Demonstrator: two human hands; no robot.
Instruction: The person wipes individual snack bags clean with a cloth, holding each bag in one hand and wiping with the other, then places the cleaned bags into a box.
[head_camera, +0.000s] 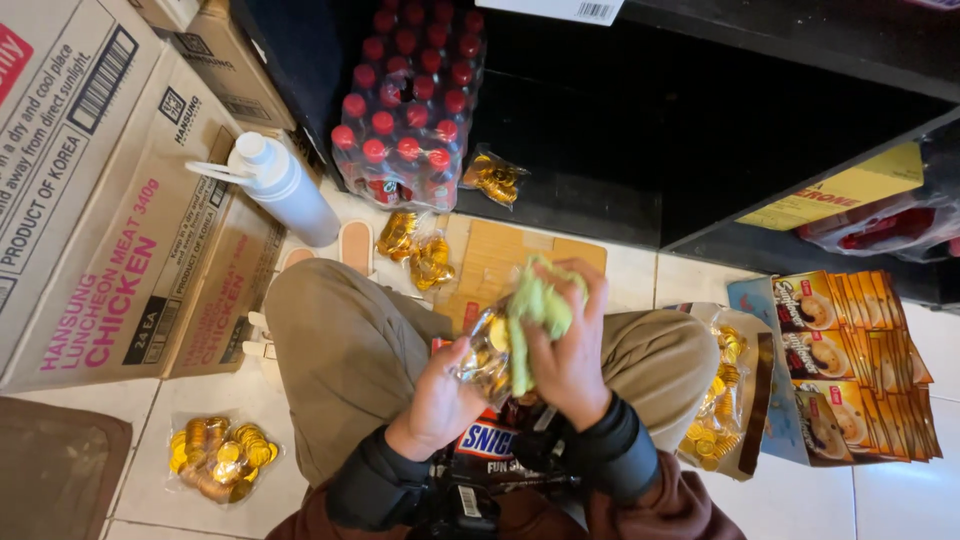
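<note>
Tiled floor (800, 500) carries everything in view; a dark shelf unit (700, 130) stands along its far edge.

Stacked cardboard cartons (90, 190) occupy the far-left side of the floor. A shrink-wrapped pack of red-capped bottles (410, 100) stands at the far edge, against the shelf unit. A white spray bottle (285, 185) lies tilted between the cartons and the bottle pack.

The person sits cross-legged at the near edge, knees in tan trousers (340, 350). A flat piece of cardboard (500, 260) lies on the floor beyond the knees.

At the right edge, a row of sachet boxes (860, 365) stands packed upright in an open carton. Just left of it, an open display box of gold foil coins (725, 400) leans against the right knee.

Loose clear bags of gold coins lie apart: one (220, 458) near the left knee, two touching (415, 250) beside the flat cardboard, one (495, 178) at the foot of the shelf unit. A dark candy-bar bag (490, 445) rests in the lap.

Left hand (440, 400) is closed around the lower end of a clear bag of gold coins (487, 355), held above the lap. Right hand (570, 355) has its fingers curled over a light green cloth (535, 310), pressing it against that bag.
</note>
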